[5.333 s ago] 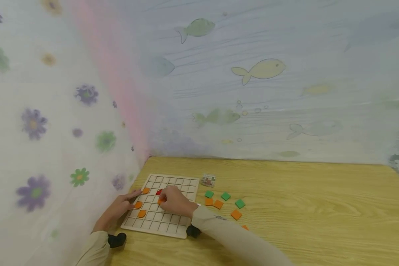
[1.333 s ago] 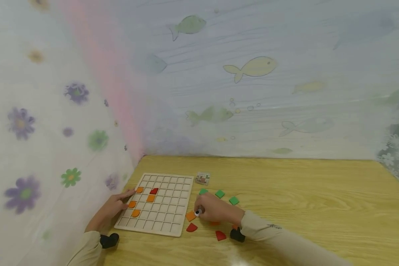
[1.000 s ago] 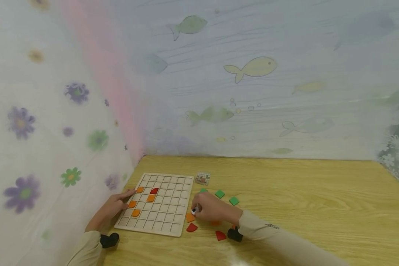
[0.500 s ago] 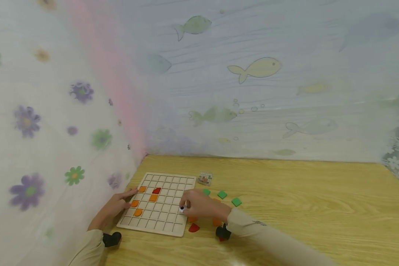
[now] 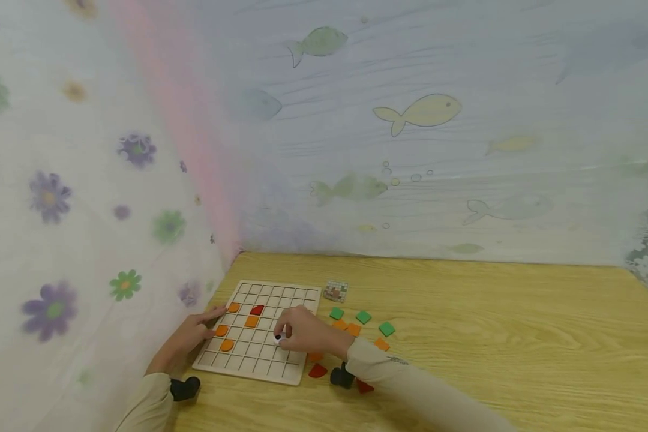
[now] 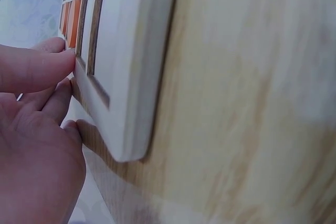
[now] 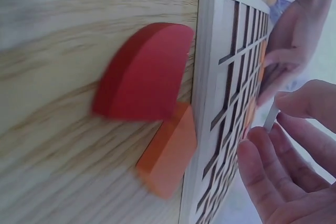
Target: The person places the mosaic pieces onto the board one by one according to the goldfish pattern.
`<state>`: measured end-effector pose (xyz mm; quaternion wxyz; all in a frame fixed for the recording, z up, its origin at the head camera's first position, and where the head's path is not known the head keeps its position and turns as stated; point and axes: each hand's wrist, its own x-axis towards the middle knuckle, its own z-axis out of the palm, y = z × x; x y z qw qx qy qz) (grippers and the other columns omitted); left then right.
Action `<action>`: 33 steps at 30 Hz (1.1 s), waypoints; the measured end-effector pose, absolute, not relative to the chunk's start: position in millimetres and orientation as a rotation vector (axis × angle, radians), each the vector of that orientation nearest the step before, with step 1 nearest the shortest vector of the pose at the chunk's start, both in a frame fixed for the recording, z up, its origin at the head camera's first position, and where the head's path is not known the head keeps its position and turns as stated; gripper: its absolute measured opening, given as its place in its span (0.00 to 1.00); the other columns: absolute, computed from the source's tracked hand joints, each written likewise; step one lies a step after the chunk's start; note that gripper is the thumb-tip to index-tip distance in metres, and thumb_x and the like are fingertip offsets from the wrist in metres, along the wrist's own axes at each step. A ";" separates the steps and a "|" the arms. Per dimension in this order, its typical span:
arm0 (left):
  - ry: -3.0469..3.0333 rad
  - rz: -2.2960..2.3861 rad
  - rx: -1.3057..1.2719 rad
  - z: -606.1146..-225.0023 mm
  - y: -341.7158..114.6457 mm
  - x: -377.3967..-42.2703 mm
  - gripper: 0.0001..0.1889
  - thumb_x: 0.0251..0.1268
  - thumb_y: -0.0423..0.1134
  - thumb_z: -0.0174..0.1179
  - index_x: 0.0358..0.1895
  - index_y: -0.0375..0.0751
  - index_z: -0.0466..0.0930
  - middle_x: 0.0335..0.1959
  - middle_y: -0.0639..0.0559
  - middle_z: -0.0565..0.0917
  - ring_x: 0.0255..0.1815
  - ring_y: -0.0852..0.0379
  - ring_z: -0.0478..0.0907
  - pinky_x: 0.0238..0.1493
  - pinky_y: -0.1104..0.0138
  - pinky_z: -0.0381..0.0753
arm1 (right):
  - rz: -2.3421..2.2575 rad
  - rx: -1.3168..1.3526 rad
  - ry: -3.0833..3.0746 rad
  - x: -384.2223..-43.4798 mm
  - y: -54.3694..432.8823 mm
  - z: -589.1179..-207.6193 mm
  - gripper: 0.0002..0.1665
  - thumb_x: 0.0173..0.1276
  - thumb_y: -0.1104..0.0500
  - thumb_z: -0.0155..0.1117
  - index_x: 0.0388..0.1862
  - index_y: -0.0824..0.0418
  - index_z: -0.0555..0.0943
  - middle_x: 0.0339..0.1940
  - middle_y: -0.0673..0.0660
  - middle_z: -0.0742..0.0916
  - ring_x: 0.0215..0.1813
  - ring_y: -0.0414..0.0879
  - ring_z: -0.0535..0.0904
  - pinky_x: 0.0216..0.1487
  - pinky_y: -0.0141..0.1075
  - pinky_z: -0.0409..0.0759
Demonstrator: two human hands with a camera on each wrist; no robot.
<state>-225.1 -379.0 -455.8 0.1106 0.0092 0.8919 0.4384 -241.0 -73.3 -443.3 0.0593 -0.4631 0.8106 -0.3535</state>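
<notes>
A wooden grid board [image 5: 261,366] lies at the table's left side. In its cells sit several rounded orange pieces [image 5: 227,345], a red piece [image 5: 257,310] and an orange square [image 5: 251,321]. My left hand [image 5: 186,334] rests at the board's left edge; the left wrist view has the thumb [image 6: 44,69] against the rim. Over the board's right half, my right hand [image 5: 308,330] pinches a small white piece with a black dot [image 5: 279,340] between thumb and fingers. That piece appears edge-on, thin and white, in the right wrist view.
Right of the board lie several green squares [image 5: 363,317], orange squares [image 5: 381,344] and red quarter-round pieces [image 5: 317,371]. A small patterned card [image 5: 335,291] is by the board's far right corner. Fabric walls with flowers [image 5: 54,309] and fish [image 5: 432,111] border the table.
My right hand set the orange square below the red piece, moved right to the loose pieces, and came back left over the board with the white piece. My left hand stayed at the edge.
</notes>
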 end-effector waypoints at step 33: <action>2.657 1.281 0.072 -455.7 -381.2 -225.1 0.32 0.57 0.24 0.48 0.70 0.37 0.62 0.73 0.37 0.52 0.74 0.39 0.42 0.67 0.47 0.52 | -0.891 -1.434 2.567 -257.2 -162.4 -448.6 0.09 0.56 0.71 0.63 0.25 0.62 0.87 0.25 0.49 0.84 0.29 0.33 0.70 0.30 0.22 0.67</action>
